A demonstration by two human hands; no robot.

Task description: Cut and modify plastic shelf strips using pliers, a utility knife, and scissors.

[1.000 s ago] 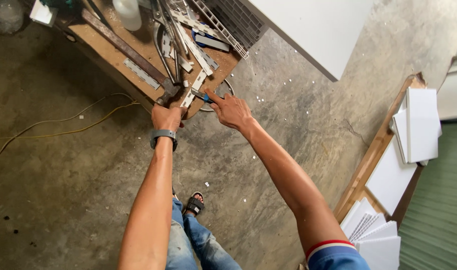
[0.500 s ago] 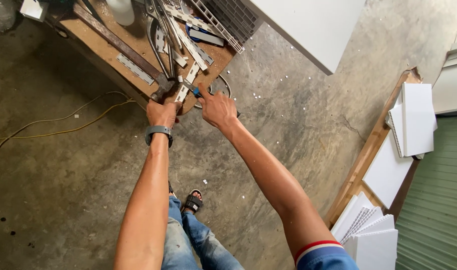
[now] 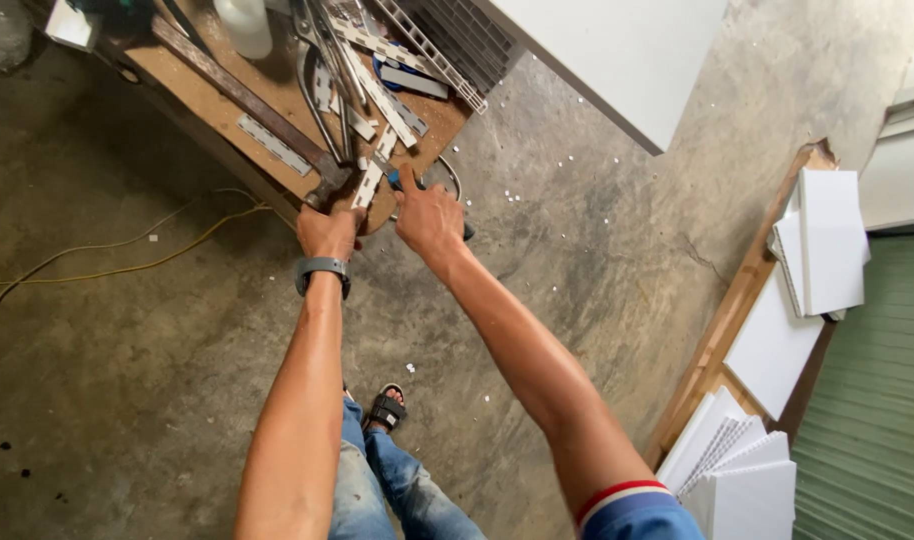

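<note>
Hands at the near corner of a cluttered wooden board [image 3: 277, 95] propped low over the concrete floor [image 3: 127, 400]. Left hand [image 3: 327, 230], with a dark watch [image 3: 322, 270] on the wrist, is clenched around the near end of a pale metal strip [image 3: 369, 180] where it overhangs the board's edge. Right hand [image 3: 429, 215] is closed too, thumb up, pressing a small blue-handled tool [image 3: 389, 178] against the same strip; what kind of tool it is cannot be told. The strip lies at the board's near corner, running back toward the middle among other strips.

Outward: a dark flat bar [image 3: 237, 95] lies diagonally across the board, a white bottle [image 3: 247, 25] stands at the far edge, and a grey grille [image 3: 457, 40] sits beyond the far corner. A yellow cord [image 3: 147, 262] trails over the floor to the left. White panels [image 3: 827, 240] are stacked to the right.

Risks, as judged: the strip overhangs with little support, so hard pressure could tip it off the corner; the tool could slip toward the left fingers, which sit just beside it; the loose metal pile could shift; the sandalled foot [image 3: 385, 408] is below.
</note>
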